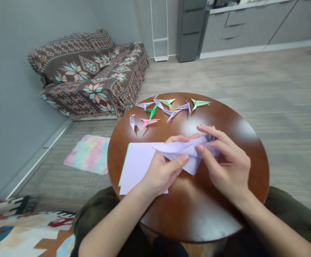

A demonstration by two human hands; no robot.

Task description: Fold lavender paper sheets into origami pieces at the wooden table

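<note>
Both my hands hold a partly folded lilac paper sheet (182,150) just above a round brown wooden table (225,117). My left hand (163,169) pinches its left part between thumb and fingers. My right hand (225,160) grips the right part, fingers curled over the top fold. Under my left hand lies a stack of flat paper sheets (138,164), lilac on top with a green edge showing at the left.
Several finished folded paper figures (168,107) in lilac, green and pink lie at the table's far edge. A patterned sofa (91,71) stands at the back left, a pastel fluffy rug (88,153) lies on the floor, and grey cabinets (238,25) line the far wall.
</note>
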